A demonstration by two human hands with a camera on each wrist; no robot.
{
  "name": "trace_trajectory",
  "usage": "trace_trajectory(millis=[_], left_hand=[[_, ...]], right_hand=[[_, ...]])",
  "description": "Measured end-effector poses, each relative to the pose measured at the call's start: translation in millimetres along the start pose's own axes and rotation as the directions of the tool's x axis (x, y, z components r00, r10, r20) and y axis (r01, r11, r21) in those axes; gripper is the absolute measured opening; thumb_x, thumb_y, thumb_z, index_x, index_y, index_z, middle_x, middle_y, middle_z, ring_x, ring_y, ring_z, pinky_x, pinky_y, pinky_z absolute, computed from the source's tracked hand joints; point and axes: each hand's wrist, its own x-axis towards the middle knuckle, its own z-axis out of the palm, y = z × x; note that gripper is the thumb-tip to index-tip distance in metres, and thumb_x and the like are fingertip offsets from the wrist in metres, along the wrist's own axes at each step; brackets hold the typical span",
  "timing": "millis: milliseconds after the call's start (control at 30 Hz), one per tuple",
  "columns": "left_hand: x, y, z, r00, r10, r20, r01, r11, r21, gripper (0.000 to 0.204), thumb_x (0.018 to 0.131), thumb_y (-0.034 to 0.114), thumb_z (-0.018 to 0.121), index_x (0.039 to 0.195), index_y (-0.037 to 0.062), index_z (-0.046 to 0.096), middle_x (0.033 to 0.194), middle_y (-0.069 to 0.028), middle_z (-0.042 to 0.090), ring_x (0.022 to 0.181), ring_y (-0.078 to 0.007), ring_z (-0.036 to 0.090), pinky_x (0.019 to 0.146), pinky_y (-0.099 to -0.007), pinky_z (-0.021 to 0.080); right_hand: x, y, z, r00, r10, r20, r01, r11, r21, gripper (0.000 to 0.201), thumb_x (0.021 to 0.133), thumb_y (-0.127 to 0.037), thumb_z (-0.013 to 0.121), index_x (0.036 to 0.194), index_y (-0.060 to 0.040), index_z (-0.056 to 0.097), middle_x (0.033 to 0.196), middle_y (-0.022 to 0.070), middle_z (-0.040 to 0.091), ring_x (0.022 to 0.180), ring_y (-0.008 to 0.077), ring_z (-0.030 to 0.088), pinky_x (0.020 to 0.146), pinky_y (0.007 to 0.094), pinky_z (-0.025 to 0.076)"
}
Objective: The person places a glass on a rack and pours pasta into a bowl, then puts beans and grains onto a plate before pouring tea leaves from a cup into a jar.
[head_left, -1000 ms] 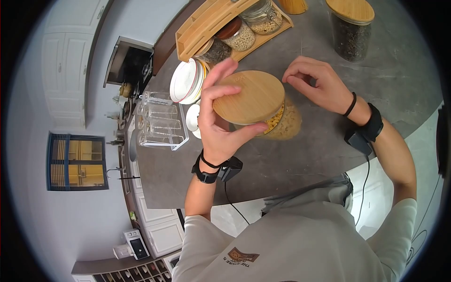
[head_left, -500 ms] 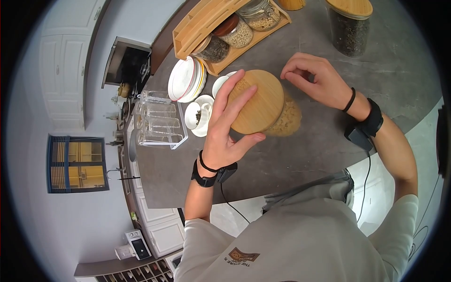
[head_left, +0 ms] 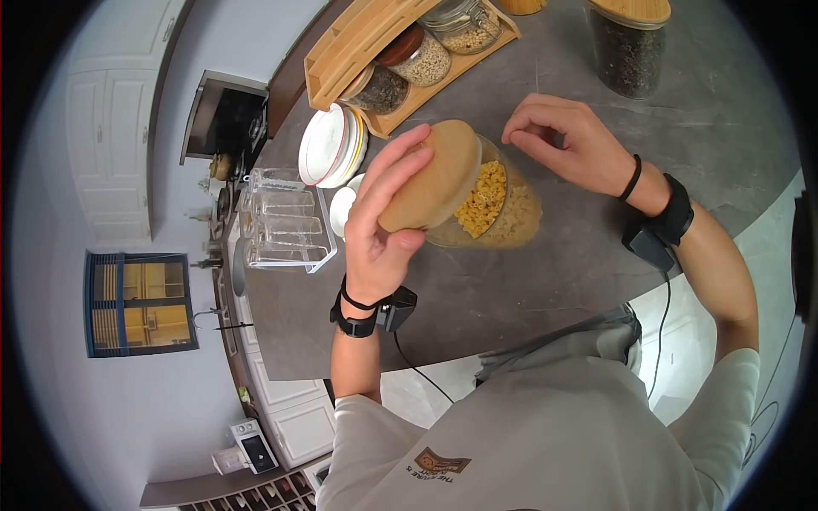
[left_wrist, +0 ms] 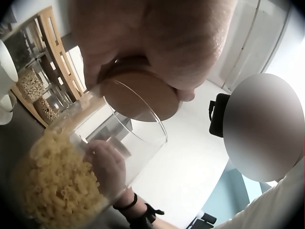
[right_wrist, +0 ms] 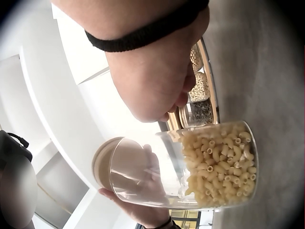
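Note:
My left hand [head_left: 375, 247] grips a round wooden lid [head_left: 434, 175] by its edge, fingers over the far side and thumb on the near side. The lid is tilted and off to the left of the mouth of a clear glass jar [right_wrist: 138, 191]. Yellow elbow macaroni [head_left: 484, 200] fills the lower part of the jar, which stands upright on the grey table [head_left: 545, 285]. On the jar's right side, my right hand [head_left: 567, 145] hovers with loosely curled fingers, holding nothing. In the right wrist view the open rim is apart from the lid.
A wooden rack [head_left: 319, 72] with several jars of grains stands at the back left. Closer in are stacked white plates [head_left: 322, 149], a white cup [head_left: 341, 209] and a holder of drinking glasses [head_left: 288, 228]. A tall jar of dark contents [head_left: 630, 64] stands at the far right.
The lid covered the jar's mouth half a second ago; my left hand has since moved it left and tipped it, exposing the macaroni. My right hand has hardly moved.

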Motion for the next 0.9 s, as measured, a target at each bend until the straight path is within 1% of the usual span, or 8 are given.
trace_trajectory(millis=[167,267,367,500,600,767,867,900], left_hand=[[-0.7,5.3,5.6,0.987,0.114,0.109,-0.139,0.957,0.254,0.078,0.079,0.047,0.081,0.139,0.0016,0.060,0.152,-0.0240,0.045,0.138,-0.0396,0.048,0.112,-0.0471,0.041],[-0.7,8.9,6.7,0.983,0.131,0.130,-0.163,0.946,0.281,0.079,0.071,0.032,0.087,0.139,0.0032,0.060,0.154,-0.0227,0.043,0.138,-0.0409,0.047,0.113,-0.0478,0.040],[-2.3,14.4,9.1,0.986,0.080,0.143,-0.120,0.947,0.299,0.080,0.068,0.026,0.088,0.140,0.0037,0.060,0.156,-0.0222,0.041,0.141,-0.0423,0.043,0.114,-0.0486,0.038],[-4.0,12.8,7.5,0.983,0.077,0.166,-0.129,0.936,0.327,0.083,0.066,0.026,0.088,0.141,0.0046,0.060,0.157,-0.0221,0.039,0.144,-0.0440,0.039,0.118,-0.0503,0.033],[-2.3,16.0,4.9,0.979,0.089,0.185,-0.153,0.917,0.369,0.085,0.066,0.028,0.089,0.142,0.0045,0.059,0.158,-0.0224,0.038,0.145,-0.0450,0.036,0.119,-0.0518,0.031],[8.3,39.5,9.1,0.972,0.114,0.206,-0.195,0.881,0.431,0.091,0.068,0.031,0.089,0.146,0.0015,0.052,0.157,-0.0210,0.042,0.146,-0.0435,0.036,0.119,-0.0543,0.030],[8.5,29.4,15.7,0.946,0.126,0.299,-0.282,0.778,0.562,0.090,0.073,0.038,0.085,0.146,-0.0016,0.050,0.154,-0.0230,0.046,0.146,-0.0439,0.039,0.119,-0.0539,0.030],[8.5,28.4,16.4,0.947,0.134,0.293,-0.282,0.784,0.553,0.088,0.074,0.034,0.085,0.146,-0.0007,0.051,0.154,-0.0213,0.046,0.145,-0.0425,0.040,0.119,-0.0539,0.030]], right_hand=[[0.7,-0.5,-0.4,1.000,0.010,0.004,-0.010,1.000,-0.017,0.011,0.097,-0.013,0.065,0.099,-0.0046,0.071,0.083,0.0046,0.060,0.066,0.0146,0.054,0.059,0.0299,0.045],[0.2,0.0,0.1,1.000,0.013,0.006,-0.013,1.000,-0.010,0.011,0.097,-0.014,0.065,0.099,-0.0045,0.071,0.083,0.0047,0.060,0.067,0.0144,0.055,0.059,0.0299,0.045],[0.5,1.5,1.9,1.000,0.008,0.004,-0.008,1.000,0.008,0.011,0.097,-0.014,0.065,0.100,-0.0044,0.071,0.084,0.0048,0.061,0.067,0.0144,0.056,0.060,0.0296,0.046],[0.1,-0.9,-1.4,0.998,0.029,0.054,-0.028,0.999,-0.019,0.008,0.098,-0.008,0.063,0.101,-0.0036,0.070,0.092,0.0021,0.063,0.072,0.0102,0.059,0.063,0.0260,0.046],[0.4,-0.4,-0.1,0.999,0.031,0.022,-0.031,0.999,-0.023,0.012,0.097,-0.014,0.065,0.100,-0.0042,0.071,0.086,0.0050,0.063,0.068,0.0146,0.058,0.061,0.0288,0.048],[0.5,2.3,3.8,1.000,0.009,0.005,-0.009,1.000,-0.001,0.012,0.097,-0.014,0.065,0.099,-0.0042,0.072,0.084,0.0048,0.062,0.067,0.0146,0.056,0.060,0.0292,0.046],[0.4,2.4,2.6,1.000,0.015,0.004,-0.015,1.000,-0.009,0.011,0.097,-0.014,0.065,0.099,-0.0042,0.072,0.083,0.0049,0.062,0.066,0.0146,0.055,0.059,0.0295,0.045],[0.1,1.9,2.0,1.000,0.025,0.005,-0.025,1.000,-0.012,0.011,0.097,-0.013,0.066,0.099,-0.0042,0.072,0.083,0.0049,0.061,0.066,0.0145,0.055,0.059,0.0296,0.044]])
